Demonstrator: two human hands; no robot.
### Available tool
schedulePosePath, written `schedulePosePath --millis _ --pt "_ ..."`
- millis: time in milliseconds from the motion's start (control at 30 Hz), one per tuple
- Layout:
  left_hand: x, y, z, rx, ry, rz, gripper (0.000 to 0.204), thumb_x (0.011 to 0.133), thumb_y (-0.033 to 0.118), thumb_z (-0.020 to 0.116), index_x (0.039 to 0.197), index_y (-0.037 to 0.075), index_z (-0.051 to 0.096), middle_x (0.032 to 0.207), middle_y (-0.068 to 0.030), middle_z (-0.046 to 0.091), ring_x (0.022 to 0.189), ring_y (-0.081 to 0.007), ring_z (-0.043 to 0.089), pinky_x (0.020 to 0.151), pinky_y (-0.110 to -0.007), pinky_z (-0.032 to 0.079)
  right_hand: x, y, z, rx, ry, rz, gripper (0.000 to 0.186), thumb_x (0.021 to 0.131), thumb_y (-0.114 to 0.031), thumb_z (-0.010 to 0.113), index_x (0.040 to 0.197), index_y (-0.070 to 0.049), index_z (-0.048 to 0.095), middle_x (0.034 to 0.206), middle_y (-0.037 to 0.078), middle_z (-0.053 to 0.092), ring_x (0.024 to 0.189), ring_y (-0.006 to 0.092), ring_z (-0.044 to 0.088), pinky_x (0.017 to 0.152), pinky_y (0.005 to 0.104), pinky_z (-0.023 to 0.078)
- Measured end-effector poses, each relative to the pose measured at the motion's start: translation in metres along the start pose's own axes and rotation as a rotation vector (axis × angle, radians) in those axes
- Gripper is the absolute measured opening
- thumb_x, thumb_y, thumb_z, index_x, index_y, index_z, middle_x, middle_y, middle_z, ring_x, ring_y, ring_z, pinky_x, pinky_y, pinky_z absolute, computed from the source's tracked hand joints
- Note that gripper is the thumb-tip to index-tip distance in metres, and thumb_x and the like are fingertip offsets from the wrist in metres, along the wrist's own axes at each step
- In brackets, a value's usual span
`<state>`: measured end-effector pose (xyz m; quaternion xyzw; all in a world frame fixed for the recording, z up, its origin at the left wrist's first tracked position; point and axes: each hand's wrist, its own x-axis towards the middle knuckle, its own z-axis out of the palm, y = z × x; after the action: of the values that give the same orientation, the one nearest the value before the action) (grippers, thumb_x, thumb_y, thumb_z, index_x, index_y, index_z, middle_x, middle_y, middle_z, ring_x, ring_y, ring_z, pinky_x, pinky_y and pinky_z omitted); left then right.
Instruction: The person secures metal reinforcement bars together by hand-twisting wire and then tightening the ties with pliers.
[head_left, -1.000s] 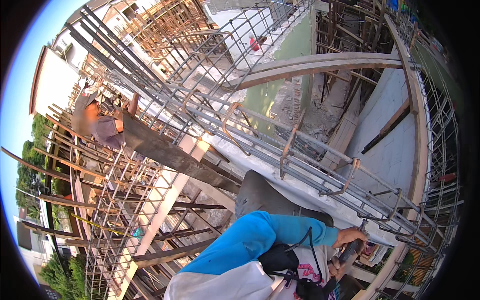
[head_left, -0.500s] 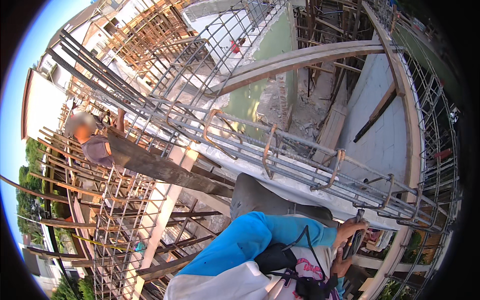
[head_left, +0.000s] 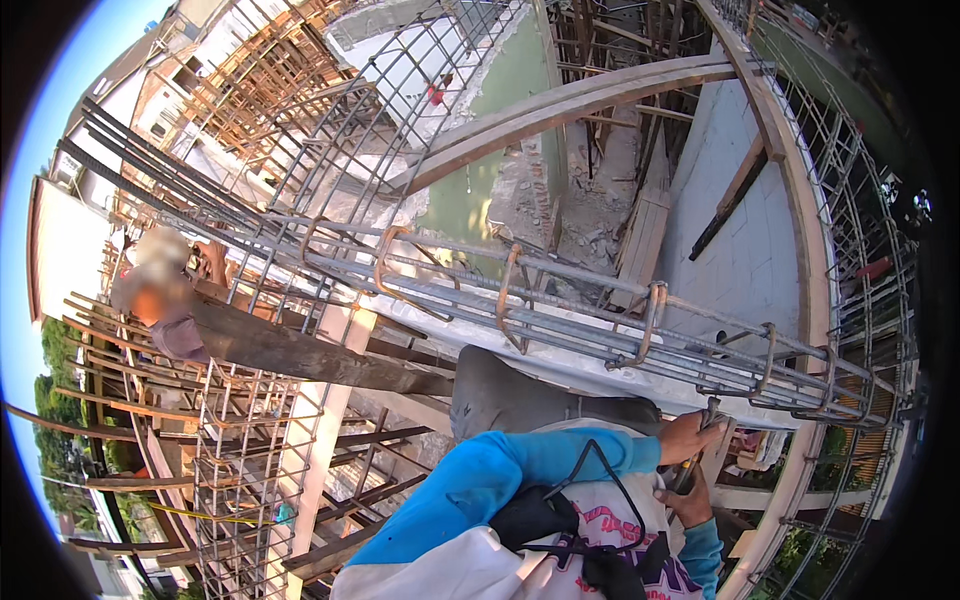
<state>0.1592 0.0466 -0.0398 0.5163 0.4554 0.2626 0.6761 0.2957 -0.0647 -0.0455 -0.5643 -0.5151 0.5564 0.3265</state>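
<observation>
My left hand (head_left: 683,440), at the end of a blue sleeve, is closed on an elongated hand tool (head_left: 687,470) with metal and dark parts; its exact kind is unclear. Just below it, my right hand (head_left: 686,500) grips the same tool. Beside them is a short wooden piece (head_left: 716,452). Above the hands runs a steel rebar cage (head_left: 560,314) with bent stirrups, along a pale concrete ledge (head_left: 590,362). My grey-trousered leg (head_left: 530,390) rests against that ledge, and a black bag with straps (head_left: 530,515) lies on my front.
A co-worker (head_left: 175,320) sits among timber and rebar at the left. Below that person stand rebar cages (head_left: 230,480) and a pale board (head_left: 315,450). Long planks (head_left: 560,100) span a drop with rubble. A timber (head_left: 810,250) and rebar mesh line the right side.
The view has turned, so the structures shifted up and left. My hands and the tool have risen in the picture, and more of my right hand and sleeve shows.
</observation>
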Motion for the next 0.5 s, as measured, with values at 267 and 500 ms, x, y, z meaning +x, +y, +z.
schedulePosePath --millis 267,500 --pt "-0.001 0.008 -0.038 0.529 -0.111 0.294 0.046 0.081 0.045 0.064 0.095 0.002 0.062 0.067 -0.0142 0.063 0.065 -0.0300 0.063 0.060 -0.040 0.048 -0.008 -0.011 -0.009 0.600 -0.175 0.378 0.045 0.084 -0.012 0.054 0.126 0.003 0.050 0.116 0.012 0.058 0.102 0.0210 0.058 0.089 0.0312 0.044" --pt "-0.009 0.020 -0.071 0.565 -0.210 -0.086 0.039 0.088 0.037 0.060 0.081 -0.001 0.065 0.057 -0.0075 0.058 0.055 -0.0153 0.058 0.051 -0.032 0.041 0.007 -0.001 -0.035 -0.108 -0.266 0.602 0.054 0.082 -0.023 0.062 0.132 -0.009 0.049 0.113 0.016 0.060 0.096 0.0209 0.059 0.085 0.0334 0.046"
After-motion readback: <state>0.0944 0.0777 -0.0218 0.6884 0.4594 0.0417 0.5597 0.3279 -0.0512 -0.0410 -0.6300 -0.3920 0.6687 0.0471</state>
